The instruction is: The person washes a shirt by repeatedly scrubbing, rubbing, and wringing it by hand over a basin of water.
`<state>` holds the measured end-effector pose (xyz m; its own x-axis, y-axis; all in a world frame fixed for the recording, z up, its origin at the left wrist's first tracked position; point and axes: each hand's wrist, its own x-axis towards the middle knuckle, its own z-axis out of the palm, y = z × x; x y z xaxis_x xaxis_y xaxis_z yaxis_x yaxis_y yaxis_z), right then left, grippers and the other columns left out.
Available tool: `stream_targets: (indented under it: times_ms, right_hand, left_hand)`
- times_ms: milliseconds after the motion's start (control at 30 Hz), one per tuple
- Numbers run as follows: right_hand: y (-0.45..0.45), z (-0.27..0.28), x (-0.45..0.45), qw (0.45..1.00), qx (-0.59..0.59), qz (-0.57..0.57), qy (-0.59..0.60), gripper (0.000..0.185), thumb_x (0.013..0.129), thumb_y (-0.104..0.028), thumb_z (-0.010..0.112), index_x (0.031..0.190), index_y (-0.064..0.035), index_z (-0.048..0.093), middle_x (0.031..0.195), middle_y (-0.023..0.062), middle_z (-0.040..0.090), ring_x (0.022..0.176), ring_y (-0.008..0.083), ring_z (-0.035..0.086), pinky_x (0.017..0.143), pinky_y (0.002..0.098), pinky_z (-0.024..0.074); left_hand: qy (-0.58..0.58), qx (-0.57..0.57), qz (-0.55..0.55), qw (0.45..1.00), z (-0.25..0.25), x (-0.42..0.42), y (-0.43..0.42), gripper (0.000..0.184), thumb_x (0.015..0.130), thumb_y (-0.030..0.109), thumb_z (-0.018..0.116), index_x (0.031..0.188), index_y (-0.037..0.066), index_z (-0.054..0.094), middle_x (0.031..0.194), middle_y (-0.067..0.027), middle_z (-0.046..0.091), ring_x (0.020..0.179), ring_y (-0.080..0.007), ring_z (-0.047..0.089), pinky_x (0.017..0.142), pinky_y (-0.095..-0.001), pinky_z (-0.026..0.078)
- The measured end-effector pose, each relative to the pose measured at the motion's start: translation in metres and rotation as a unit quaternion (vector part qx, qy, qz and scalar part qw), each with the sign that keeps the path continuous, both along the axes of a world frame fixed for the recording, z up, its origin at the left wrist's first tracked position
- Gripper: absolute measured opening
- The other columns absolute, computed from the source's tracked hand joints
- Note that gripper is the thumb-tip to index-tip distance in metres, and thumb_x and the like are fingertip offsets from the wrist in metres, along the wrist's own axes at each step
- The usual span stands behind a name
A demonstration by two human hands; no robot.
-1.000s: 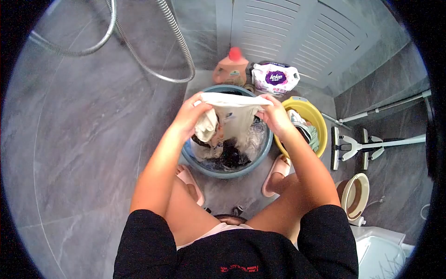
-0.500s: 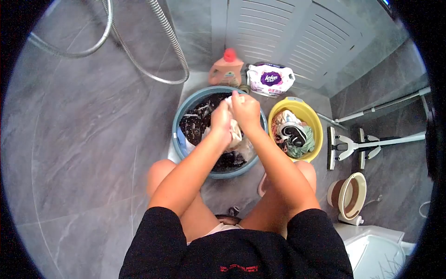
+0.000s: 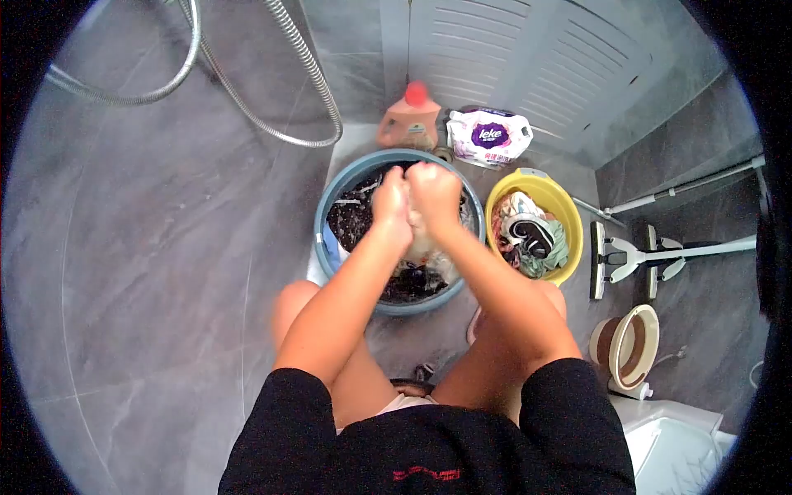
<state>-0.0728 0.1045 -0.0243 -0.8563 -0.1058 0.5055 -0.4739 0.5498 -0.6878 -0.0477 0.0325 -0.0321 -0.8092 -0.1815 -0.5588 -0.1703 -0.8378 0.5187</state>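
Observation:
Over the blue basin [image 3: 326,264], my left hand [image 3: 391,200] and my right hand [image 3: 435,195] are closed side by side around the cream cloth [image 3: 421,238], which is bunched between them. Part of the cloth hangs below my fists toward the water. Dark, wet clothes [image 3: 351,219] lie in the basin on the left and at the near side, and a light blue piece shows at its left wall. My fists hide most of the held cloth.
A yellow basin [image 3: 575,247] with clothes stands at the right. Behind are a pink bottle [image 3: 410,124] and a white leke pack [image 3: 490,138]. Farther right are a mop [image 3: 631,258] and a beige-brown bucket [image 3: 634,346]. A metal hose [image 3: 309,62] hangs upper left.
One second ago the cloth was stretched wide between my hands. They have come together and bunched it. Since half a second ago, my fists have stayed close together on it.

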Motion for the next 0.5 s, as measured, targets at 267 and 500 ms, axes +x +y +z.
stream_targets:
  times_ms: [267,500]
  right_hand:
    - [0.009,0.008,0.003,0.989,-0.106,0.001,-0.099,0.023,0.073,-0.017,0.058,0.060,0.0011,0.057,0.057,0.0177,0.055,0.050,0.0275,0.054,0.050,0.0389,0.0427]
    - [-0.008,0.021,0.066,0.987,0.012,0.117,0.106,0.022,0.067,-0.019,0.063,0.055,-0.0047,0.051,0.058,0.0146,0.054,0.050,0.0307,0.056,0.048,0.0401,0.0442]
  left_hand:
    - [-0.036,-0.063,-0.005,0.997,0.014,0.023,0.011,0.024,0.085,0.033,0.049,0.083,0.012,0.059,0.080,-0.0031,0.061,0.076,-0.0172,0.059,0.072,-0.0323,0.047]
    - [0.035,-0.116,-0.016,0.993,-0.023,-0.001,-0.045,0.030,0.086,0.034,0.045,0.065,0.014,0.052,0.061,-0.0034,0.057,0.052,-0.0182,0.056,0.052,-0.0319,0.046]
